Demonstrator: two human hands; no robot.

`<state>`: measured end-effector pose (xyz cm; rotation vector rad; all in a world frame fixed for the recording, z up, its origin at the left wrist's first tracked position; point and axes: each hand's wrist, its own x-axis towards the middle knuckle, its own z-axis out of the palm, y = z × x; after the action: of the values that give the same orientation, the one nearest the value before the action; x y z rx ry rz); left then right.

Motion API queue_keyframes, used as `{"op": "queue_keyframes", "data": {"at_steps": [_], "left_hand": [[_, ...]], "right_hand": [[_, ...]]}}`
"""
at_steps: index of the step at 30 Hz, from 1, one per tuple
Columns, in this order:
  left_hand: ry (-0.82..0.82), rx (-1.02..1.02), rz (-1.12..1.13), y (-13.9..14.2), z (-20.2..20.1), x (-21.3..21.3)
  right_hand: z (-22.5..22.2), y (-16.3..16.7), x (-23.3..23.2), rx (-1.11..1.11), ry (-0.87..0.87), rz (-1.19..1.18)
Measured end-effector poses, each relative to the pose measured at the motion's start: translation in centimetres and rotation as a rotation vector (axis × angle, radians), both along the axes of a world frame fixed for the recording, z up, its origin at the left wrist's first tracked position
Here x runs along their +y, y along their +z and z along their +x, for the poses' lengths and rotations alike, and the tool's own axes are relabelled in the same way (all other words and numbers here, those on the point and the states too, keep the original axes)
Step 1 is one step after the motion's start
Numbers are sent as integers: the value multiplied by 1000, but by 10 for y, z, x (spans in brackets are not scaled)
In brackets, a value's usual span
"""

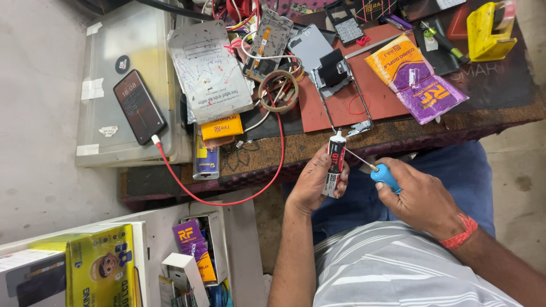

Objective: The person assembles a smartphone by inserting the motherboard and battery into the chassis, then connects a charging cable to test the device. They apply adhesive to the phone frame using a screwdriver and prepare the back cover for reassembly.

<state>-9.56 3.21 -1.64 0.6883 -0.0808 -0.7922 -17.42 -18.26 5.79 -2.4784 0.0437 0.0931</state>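
My left hand (310,182) grips a small glue tube (335,162), black, red and white, held upright with its nozzle pointing up near the table's front edge. My right hand (418,196) holds a screwdriver with a blue handle (385,177); its thin metal shaft (358,158) reaches to the left, and the tip touches the tube just below the nozzle. Both hands hover over my lap, just in front of the workbench (318,145).
A thin metal phone frame (341,96) lies on a red mat (387,91). Orange and purple packets (418,79), a tape roll (278,91), a yellow tape dispenser (490,31), phone parts and a charging phone (139,107) with a red cable (244,199) fill the bench. Boxes (102,267) stand lower left.
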Motion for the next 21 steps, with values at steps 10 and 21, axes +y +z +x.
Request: {"op": "queue_keyframes", "data": {"at_steps": [10, 21], "left_hand": [[39, -46, 38, 5, -3, -4], [98, -36, 110, -3, -7, -9]], "right_hand": [[-2, 2, -1, 2, -2, 3], [-6, 3, 2, -9, -5, 17]]}}
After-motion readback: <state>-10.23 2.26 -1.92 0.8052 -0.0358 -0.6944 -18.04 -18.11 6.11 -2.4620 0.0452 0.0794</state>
